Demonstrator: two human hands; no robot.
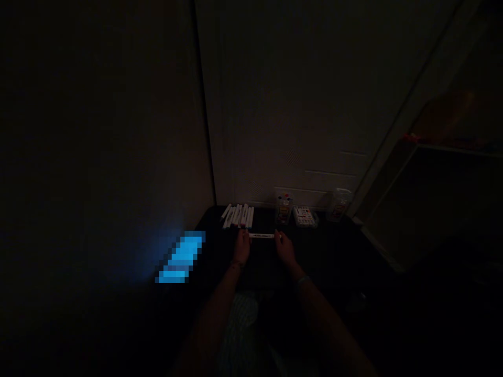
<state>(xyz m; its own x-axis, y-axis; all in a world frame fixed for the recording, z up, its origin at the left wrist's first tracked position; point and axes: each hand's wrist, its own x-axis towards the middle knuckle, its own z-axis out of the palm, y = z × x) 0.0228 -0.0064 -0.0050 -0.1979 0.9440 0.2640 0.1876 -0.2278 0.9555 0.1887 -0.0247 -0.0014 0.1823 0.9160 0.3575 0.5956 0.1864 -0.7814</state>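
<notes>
A white marker (pixel 262 236) with dark print lies level between my two hands, above the dark table. Its left end is gripped by the closed fingers of my left hand (pixel 242 247). My right hand (pixel 284 247) pinches the other end. Just beyond my left hand, a group of several white markers (pixel 238 215) rests side by side on the table. Past my right hand stands a clear case (pixel 284 210) with a few markers upright in it. The scene is very dark, so finger details are faint.
A flat clear box of markers (pixel 305 216) lies right of the case. Another clear case (pixel 338 205) stands at the back right of the dark table (pixel 326 251). A glowing blue pixelated screen (pixel 181 257) is at the left. A wall (pixel 283 115) rises behind; a shelf (pixel 451 149) stands right.
</notes>
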